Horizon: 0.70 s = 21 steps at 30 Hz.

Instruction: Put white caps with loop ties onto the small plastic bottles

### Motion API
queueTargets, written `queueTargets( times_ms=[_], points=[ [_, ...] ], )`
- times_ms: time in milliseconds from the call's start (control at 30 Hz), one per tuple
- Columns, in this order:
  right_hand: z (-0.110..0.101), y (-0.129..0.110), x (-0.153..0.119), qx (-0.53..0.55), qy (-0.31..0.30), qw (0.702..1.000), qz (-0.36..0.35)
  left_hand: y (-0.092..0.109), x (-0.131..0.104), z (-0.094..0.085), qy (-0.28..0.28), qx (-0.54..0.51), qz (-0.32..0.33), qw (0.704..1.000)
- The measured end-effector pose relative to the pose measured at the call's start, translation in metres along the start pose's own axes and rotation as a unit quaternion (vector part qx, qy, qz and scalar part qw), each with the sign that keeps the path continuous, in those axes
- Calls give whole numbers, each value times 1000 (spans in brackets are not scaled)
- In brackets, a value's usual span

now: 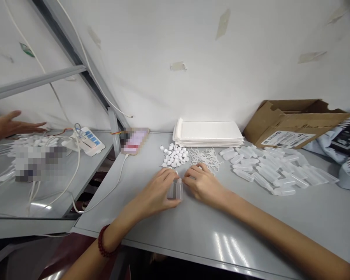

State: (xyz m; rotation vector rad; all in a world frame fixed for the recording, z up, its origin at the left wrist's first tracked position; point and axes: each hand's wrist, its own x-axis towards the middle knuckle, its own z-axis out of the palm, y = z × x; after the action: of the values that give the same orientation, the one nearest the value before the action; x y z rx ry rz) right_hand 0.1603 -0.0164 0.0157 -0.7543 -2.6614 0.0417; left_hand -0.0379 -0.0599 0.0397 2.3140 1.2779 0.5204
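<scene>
Fingers curled: L hand point(160, 188) round clear tubes point(179, 189), contents unclear; R hand point(204, 184), grip unclear.

A phone with a pinkish lit screen point(137, 140) lies on the grey, glossy tabletop point(192, 233). From its near end a thin white cable point(116, 186) curves toward the near left. Just left of the phone stands a grey metal upright point(113, 128); farther left, a white plastic piece with blue squares point(91, 140) rests on a second grey table point(93, 165). Behind the phone rises a white wall point(151, 46) with beige tape scraps point(177, 66). Well to its right sit an open brown cardboard box point(291, 120) and, beyond that, light-blue cloth with black and striped patches point(348, 171).
</scene>
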Motion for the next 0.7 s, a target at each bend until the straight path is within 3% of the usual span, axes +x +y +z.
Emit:
queueTargets(
  times_ms=[467,700],
  points=[
    [17,-5,2,-1,11,1000,16,-16,1,4,-8,71,24,997],
    [-2,-13,1,70,-82,993,39,-21,-1,-1,-18,44,32,998]
  ],
)
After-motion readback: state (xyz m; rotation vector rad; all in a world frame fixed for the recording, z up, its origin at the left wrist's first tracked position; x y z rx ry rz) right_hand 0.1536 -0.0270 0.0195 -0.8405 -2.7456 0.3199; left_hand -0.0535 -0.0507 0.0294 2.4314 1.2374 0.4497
